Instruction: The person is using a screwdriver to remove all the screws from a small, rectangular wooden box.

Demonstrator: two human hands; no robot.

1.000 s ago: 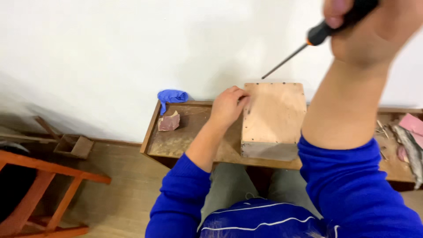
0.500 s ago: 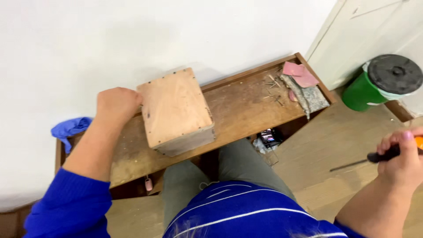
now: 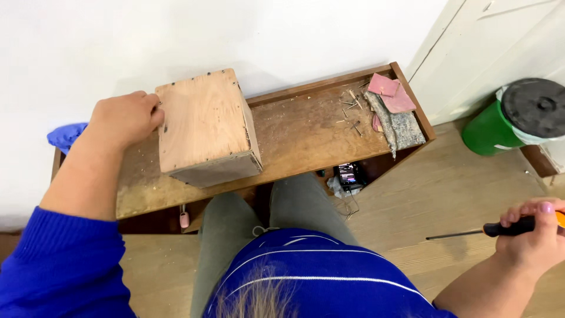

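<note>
I find my right hand (image 3: 532, 238) cut off at the 4 o'clock edge, clenched around a screwdriver (image 3: 488, 231) whose orange handle end runs out of frame. My left hand (image 3: 123, 121) rests curled against the left face of the wooden box (image 3: 203, 126); whether it grasps anything I cannot tell. The box stands on the workbench (image 3: 306, 132) at 11 o'clock. Pink sandpaper sheets (image 3: 389, 93) lie at 1 o'clock, a green bin (image 3: 491, 131) at 2 o'clock.

Pink sandpaper sheets (image 3: 388, 91) and a grey rag (image 3: 403, 126) are lying at the right end of the bench (image 3: 306, 132), with loose nails (image 3: 351, 112) just beside them. A green bin (image 3: 518, 118) (black-lidded) is standing near the door (image 3: 500, 41), and a blue cloth (image 3: 66, 134) is showing at the bench's left end.
</note>
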